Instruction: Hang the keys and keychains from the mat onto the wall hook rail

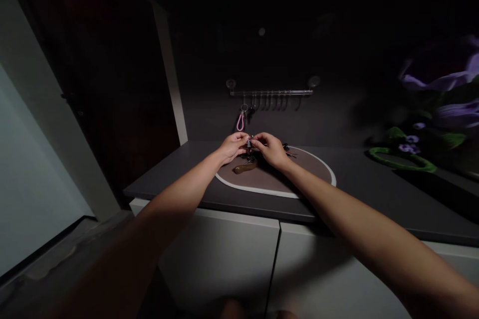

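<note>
Over the mat, my left hand (232,148) and my right hand (272,149) meet with thumbs and fingertips pinched together. Between them is a small bunch of keys (249,145), with a shiny metal part at the top and darker pieces below. Fingers cover much of it, so its exact shape is hard to see. Just under the hands, a brown fob (245,167) lies on the brown mat (307,172) with a white rim; whether it is joined to the keys I cannot tell. More dark, thin items (288,150) rest behind my right hand.
A clear hook rail (277,92) is fixed to the dark wall, with a pink loop keychain (240,122) hanging at its left. Purple flowers (409,144) and a green ring-shaped base (402,160) stand on the dark countertop (359,194) at right. White cabinet doors (224,244) are below.
</note>
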